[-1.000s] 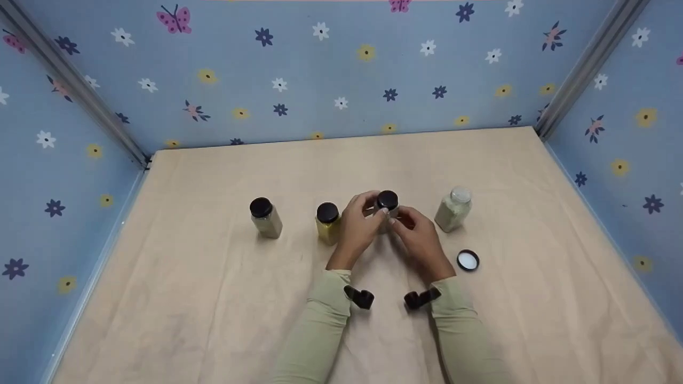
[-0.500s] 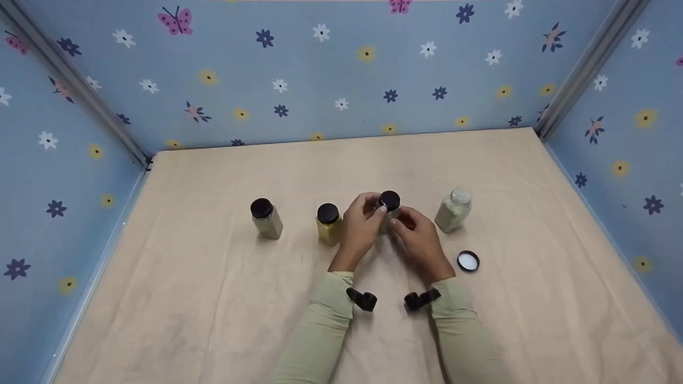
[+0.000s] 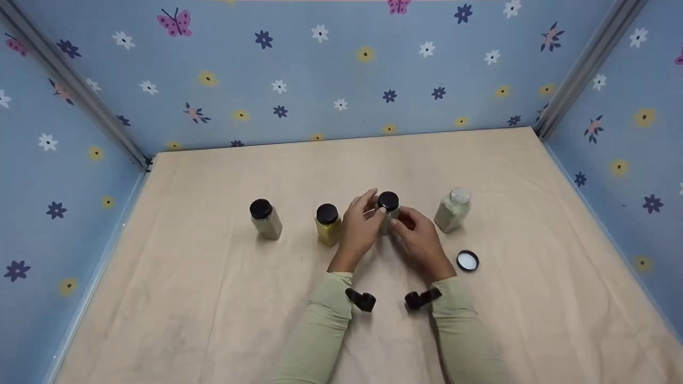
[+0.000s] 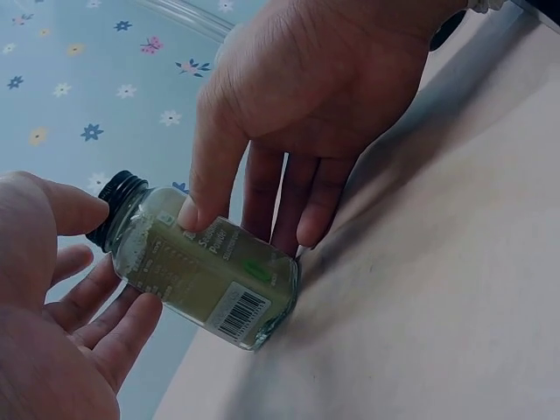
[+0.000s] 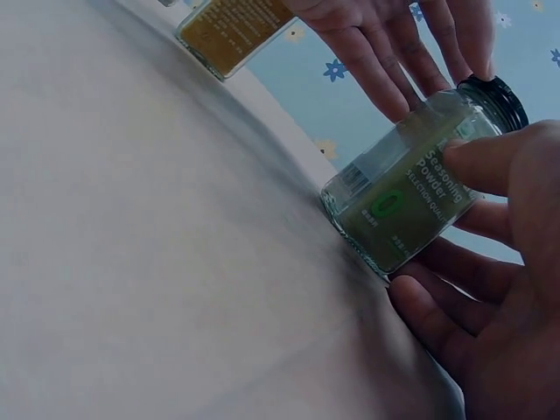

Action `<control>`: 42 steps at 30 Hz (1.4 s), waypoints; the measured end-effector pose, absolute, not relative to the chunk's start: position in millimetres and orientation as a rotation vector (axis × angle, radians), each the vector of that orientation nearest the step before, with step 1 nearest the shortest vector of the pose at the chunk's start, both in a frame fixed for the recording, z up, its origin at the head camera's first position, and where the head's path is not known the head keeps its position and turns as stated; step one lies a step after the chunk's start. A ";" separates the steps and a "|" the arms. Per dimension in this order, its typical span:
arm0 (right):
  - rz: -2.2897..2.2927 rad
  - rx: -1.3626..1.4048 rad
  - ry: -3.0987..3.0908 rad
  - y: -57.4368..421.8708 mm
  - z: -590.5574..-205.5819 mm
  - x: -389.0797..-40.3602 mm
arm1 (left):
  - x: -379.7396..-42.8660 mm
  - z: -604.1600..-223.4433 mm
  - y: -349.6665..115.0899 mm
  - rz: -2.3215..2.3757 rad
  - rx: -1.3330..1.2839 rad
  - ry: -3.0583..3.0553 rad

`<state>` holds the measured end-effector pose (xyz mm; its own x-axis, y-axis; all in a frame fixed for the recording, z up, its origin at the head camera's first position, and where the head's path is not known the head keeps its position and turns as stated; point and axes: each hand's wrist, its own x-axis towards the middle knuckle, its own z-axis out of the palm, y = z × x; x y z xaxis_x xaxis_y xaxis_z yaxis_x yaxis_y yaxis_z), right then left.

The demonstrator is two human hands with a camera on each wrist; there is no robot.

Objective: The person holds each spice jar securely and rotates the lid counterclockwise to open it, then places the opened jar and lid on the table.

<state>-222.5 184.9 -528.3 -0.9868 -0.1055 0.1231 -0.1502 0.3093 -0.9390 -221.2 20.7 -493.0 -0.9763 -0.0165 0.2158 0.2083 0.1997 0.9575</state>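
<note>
A glass seasoning jar [image 4: 219, 262] with a black screw lid [image 3: 388, 201] and pale green powder inside stands between my hands. On its label [image 5: 429, 188] I can read "Seasoning Powder". My left hand [image 3: 360, 229] has its thumb against the lid, while its fingers reach round the jar's far side near the neck. Lower down, my right hand [image 3: 421, 240] holds the jar's body, thumb on the label and fingers behind. The lid is seated on the jar; whether it is tight cannot be seen.
Left of my hands stand a yellow-filled jar [image 3: 328, 230] and a grey-green jar [image 3: 269, 224], both with black lids. To the right is a jar without its black lid [image 3: 453, 213]; a loose lid [image 3: 468, 261] lies upturned before it. A flowered wall [image 3: 341, 69] closes off the back.
The left index finger has straightened a little away from the lid. The right hand has kept its hold, and the jar has barely shifted.
</note>
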 end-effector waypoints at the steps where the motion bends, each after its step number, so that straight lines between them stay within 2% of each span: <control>1: 1.818 0.251 -2.507 185.0 -527.9 -222.5 | -221.3 -492.3 20.5 -1.858 -0.186 -2.304; 18: 1.775 0.211 -2.554 186.4 -529.0 -222.6 | -220.4 -486.3 23.1 -1.551 -0.181 -2.551; 42: 1.746 0.206 -2.544 185.3 -527.9 -224.8 | -221.3 -491.0 22.1 -1.598 -0.208 -2.487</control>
<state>-224.8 185.3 -527.9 -0.9899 -0.0820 0.1157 -0.1374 0.3539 -0.9251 -221.3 22.1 -491.0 -0.9744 0.0214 0.2240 0.2126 0.4132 0.8855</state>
